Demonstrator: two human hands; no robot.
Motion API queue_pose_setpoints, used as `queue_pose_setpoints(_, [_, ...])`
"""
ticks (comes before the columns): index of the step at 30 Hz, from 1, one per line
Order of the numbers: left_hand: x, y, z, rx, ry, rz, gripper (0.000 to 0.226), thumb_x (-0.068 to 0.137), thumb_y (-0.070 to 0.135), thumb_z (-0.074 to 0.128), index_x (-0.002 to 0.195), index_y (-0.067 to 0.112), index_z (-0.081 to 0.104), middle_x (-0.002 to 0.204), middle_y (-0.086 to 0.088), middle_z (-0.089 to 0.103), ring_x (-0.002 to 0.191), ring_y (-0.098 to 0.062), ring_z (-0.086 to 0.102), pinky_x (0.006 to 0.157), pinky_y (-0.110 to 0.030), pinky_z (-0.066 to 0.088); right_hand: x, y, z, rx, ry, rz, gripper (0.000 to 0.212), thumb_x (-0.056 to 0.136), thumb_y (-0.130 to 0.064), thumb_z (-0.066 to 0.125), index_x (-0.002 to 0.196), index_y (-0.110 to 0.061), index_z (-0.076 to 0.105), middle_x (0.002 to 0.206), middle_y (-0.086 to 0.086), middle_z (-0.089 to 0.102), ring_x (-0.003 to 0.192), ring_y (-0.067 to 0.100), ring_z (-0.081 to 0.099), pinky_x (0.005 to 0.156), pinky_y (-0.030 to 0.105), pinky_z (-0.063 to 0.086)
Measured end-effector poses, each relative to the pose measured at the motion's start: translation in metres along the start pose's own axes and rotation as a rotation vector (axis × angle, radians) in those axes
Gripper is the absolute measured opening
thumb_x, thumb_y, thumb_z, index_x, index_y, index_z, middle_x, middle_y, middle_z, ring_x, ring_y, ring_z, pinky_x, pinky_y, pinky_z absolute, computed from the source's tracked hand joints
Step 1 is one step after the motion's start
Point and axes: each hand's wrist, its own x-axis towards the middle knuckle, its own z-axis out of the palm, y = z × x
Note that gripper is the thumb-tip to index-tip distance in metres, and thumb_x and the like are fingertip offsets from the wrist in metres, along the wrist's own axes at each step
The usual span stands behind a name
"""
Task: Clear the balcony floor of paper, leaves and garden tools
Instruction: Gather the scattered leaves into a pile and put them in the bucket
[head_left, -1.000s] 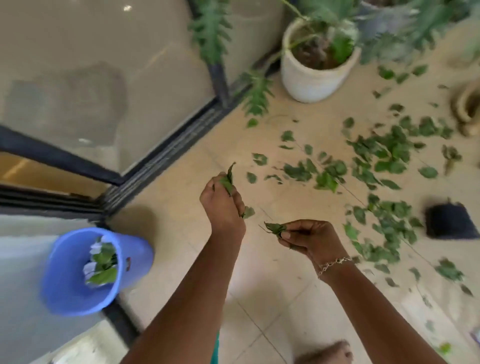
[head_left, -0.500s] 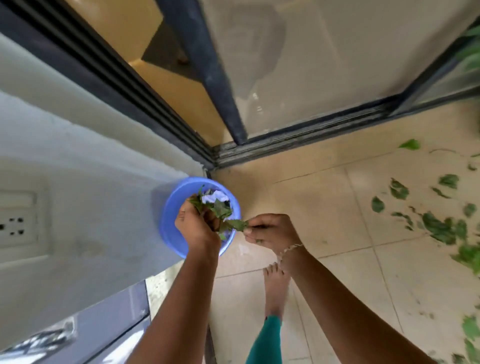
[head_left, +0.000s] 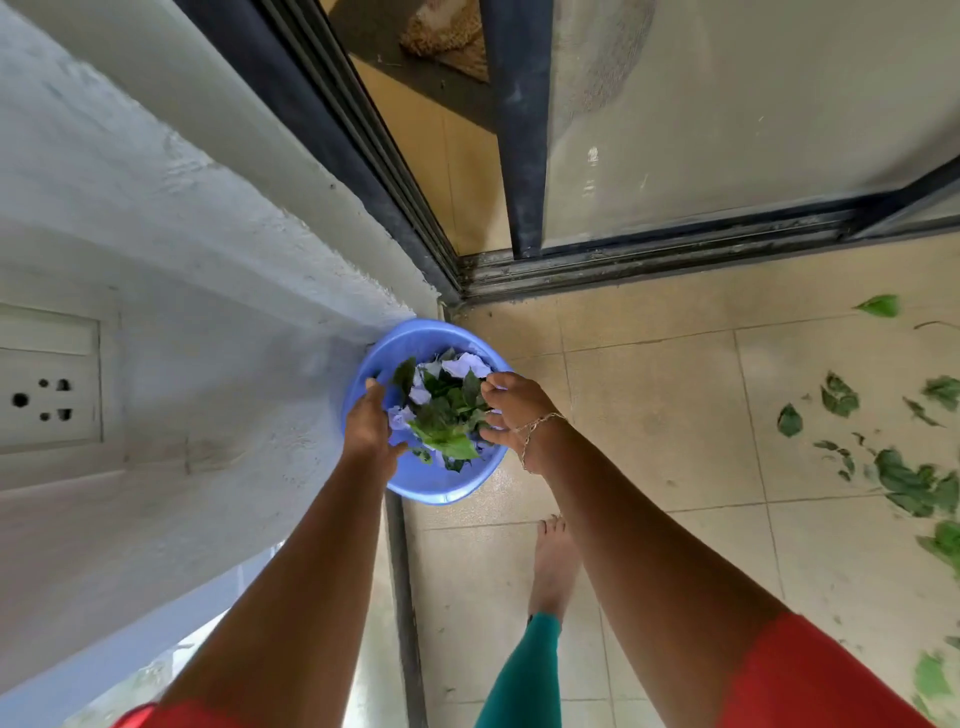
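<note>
Done: some leaves (head_left: 445, 415) and paper (head_left: 466, 362) in the bucket (head_left: 441, 491).
Hands: left hand (head_left: 370, 423) and right hand (head_left: 511, 410) spread, apparently holding nothing.
Remaining: scattered leaves (head_left: 904, 478) on the floor (head_left: 649, 415), frame right.

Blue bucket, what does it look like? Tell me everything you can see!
The blue bucket is round, looks like smooth plastic, and stands upright on the tiled floor, tucked into the corner beside the white wall. It is heaped with green leaves and crumpled white paper. The left hand and right hand reach in over the pile from either side.
</note>
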Motion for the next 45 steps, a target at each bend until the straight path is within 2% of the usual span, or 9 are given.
queue_pose_setpoints(3, [-0.005, -0.005, -0.005, 0.088, -0.018, 0.002, 0.049, 0.098, 0.043, 0.041, 0.140, 0.017, 0.041, 0.149, -0.005, 0.032, 0.137, -0.027, 0.030, 0.105, -0.050, 0.030, -0.019, 0.001, -0.018, 0.071, 0.036, -0.049, 0.020, 0.096, -0.007, 0.047, 0.114, -0.011, 0.055, 0.111, 0.021, 0.053, 0.107, 0.029, 0.055, 0.089, 0.034, 0.044])
queue_pose_setpoints(7, [-0.019, -0.027, 0.003, 0.198, -0.049, 0.037, 0.045, 0.097, 0.040, 0.045, 0.136, 0.018, 0.046, 0.148, -0.004, 0.036, 0.137, -0.026, 0.031, 0.096, -0.046, 0.036, -0.050, 0.022, -0.053, 0.072, 0.093, -0.177, 0.027, 0.093, 0.002, 0.046, 0.075, -0.019, 0.049, 0.077, 0.007, 0.050, 0.067, 0.013, 0.046, 0.062, 0.020, 0.040])
queue_pose_setpoints(13, [-0.092, -0.094, 0.036, 0.468, -0.133, 0.233, 0.032, 0.099, 0.027, 0.044, 0.126, 0.011, 0.052, 0.114, -0.003, 0.049, 0.102, -0.020, 0.043, 0.080, -0.036, 0.037, -0.124, 0.104, -0.126, -0.288, 0.373, -0.433, 0.010, 0.088, -0.008, 0.058, 0.095, -0.010, 0.065, 0.091, 0.000, 0.066, 0.086, 0.010, 0.059, 0.081, 0.023, 0.046])
queue_pose_setpoints(18, [-0.199, -0.160, 0.063, 0.735, -0.322, 0.319, 0.022, 0.099, 0.022, 0.044, 0.078, 0.019, 0.052, 0.079, 0.001, 0.045, 0.069, -0.011, 0.042, 0.063, -0.026, 0.035, -0.237, 0.187, -0.200, -0.411, 0.658, -0.450, 0.017, 0.089, -0.015, 0.060, 0.104, -0.011, 0.067, 0.103, 0.005, 0.066, 0.093, 0.018, 0.063, 0.086, 0.023, 0.047])
queue_pose_setpoints(25, [-0.384, -0.219, 0.103, 1.501, -0.694, 0.879, 0.033, 0.096, 0.037, 0.046, 0.107, 0.012, 0.064, 0.109, -0.015, 0.060, 0.112, -0.033, 0.053, 0.092, -0.033, 0.042, -0.427, 0.275, -0.286, -0.484, 0.990, -0.305, 0.028, 0.092, -0.027, 0.052, 0.118, -0.020, 0.059, 0.119, 0.001, 0.055, 0.111, 0.018, 0.054, 0.089, 0.026, 0.042])
queue_pose_setpoints(31, [-0.477, -0.251, 0.148, 2.014, -0.948, 1.462, 0.053, 0.079, 0.050, 0.038, 0.080, 0.010, 0.072, 0.081, -0.011, 0.067, 0.080, -0.031, 0.068, 0.067, -0.036, 0.058, -0.531, 0.325, -0.326, -0.430, 1.168, -0.133, 0.040, 0.095, -0.032, 0.047, 0.133, -0.018, 0.047, 0.134, 0.003, 0.045, 0.122, 0.023, 0.045, 0.100, 0.028, 0.037])
queue_pose_setpoints(33, [-0.534, -0.250, 0.160, 2.081, -0.999, 1.661, 0.051, 0.088, 0.048, 0.037, 0.099, 0.010, 0.069, 0.101, -0.010, 0.064, 0.101, -0.031, 0.063, 0.083, -0.034, 0.054, -0.553, 0.333, -0.338, -0.404, 1.201, -0.114, 0.043, 0.094, -0.032, 0.046, 0.135, -0.019, 0.044, 0.137, 0.003, 0.043, 0.123, 0.023, 0.044, 0.102, 0.027, 0.036])
queue_pose_setpoints(36, [-0.578, -0.259, 0.194, 2.160, -1.031, 1.637, 0.049, 0.098, 0.046, 0.033, 0.136, 0.017, 0.041, 0.142, -0.006, 0.036, 0.136, -0.022, 0.028, 0.109, -0.028, 0.028, -0.576, 0.335, -0.363, -0.420, 1.223, -0.083, 0.043, 0.094, -0.033, 0.046, 0.135, -0.022, 0.042, 0.138, 0.001, 0.041, 0.121, 0.022, 0.045, 0.101, 0.027, 0.036])
queue_pose_setpoints(45, [-0.643, -0.254, 0.359, 2.372, -1.220, 1.678, 0.054, 0.096, 0.050, 0.032, 0.137, 0.016, 0.041, 0.150, -0.013, 0.023, 0.139, -0.027, 0.019, 0.109, -0.033, 0.028, -0.613, 0.273, -0.492, -0.446, 1.307, 0.024, 0.044, 0.092, -0.034, 0.048, 0.134, -0.019, 0.044, 0.135, 0.008, 0.045, 0.120, 0.027, 0.044, 0.100, 0.032, 0.037])
